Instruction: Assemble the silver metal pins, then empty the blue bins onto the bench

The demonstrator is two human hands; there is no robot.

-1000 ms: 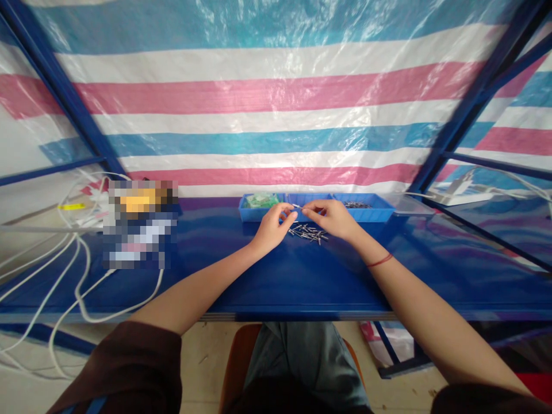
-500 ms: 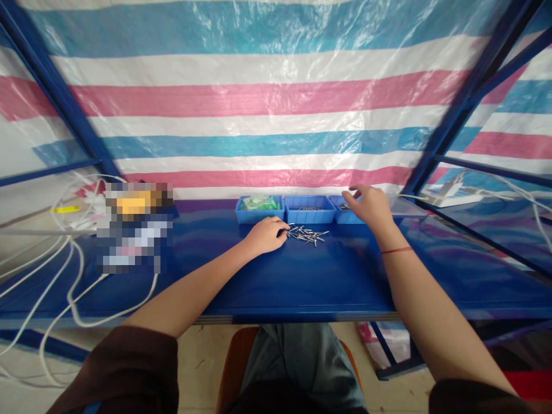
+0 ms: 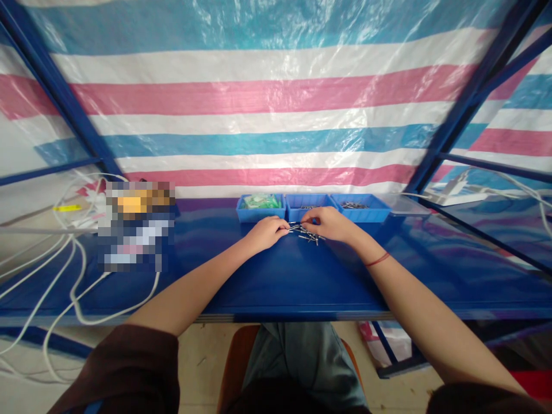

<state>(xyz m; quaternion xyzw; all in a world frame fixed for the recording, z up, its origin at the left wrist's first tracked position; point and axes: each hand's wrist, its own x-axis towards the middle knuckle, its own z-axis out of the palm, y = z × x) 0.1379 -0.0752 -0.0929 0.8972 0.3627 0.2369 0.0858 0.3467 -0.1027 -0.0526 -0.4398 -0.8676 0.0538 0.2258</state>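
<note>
Glossy blue metal bench (image 3: 267,276) under a blue steel frame, striped pink, white and blue woven tarp (image 3: 267,115) stretched behind it, shiny plastic sheen and creases all over. Landmark: the loose pile of small metal pins (image 3: 307,233), thin, grey, short rods scattered flat on the benchtop near its back edge.

Left hand (image 3: 268,232) lies on the bench just left of the pins, fingers curled, fingertips pinched at the pile's left edge; cannot tell if a pin is actually between them. Right hand (image 3: 330,223) is right over the pins, touching them, fingers bent down and pinching at the pile; too small to say whether it has one gripped. Thin red string (image 3: 378,260) around the right wrist.

Just behind the pins sit three shallow blue plastic trays in a row, touching: the left tray (image 3: 242,215) holds pale green pieces, the middle tray (image 3: 297,215) directly behind the pins, the right tray (image 3: 371,215) with dark metal bits inside. Clear flat plastic lid or tray (image 3: 407,205) further right of those.

Far left of the pins: a blurred-out patch with something yellow, and white cables (image 3: 81,276) looping off the bench edge. Below the pins, in front of the bench, the person's grey trousers (image 3: 302,356) and a brown seat edge (image 3: 233,368).
</note>
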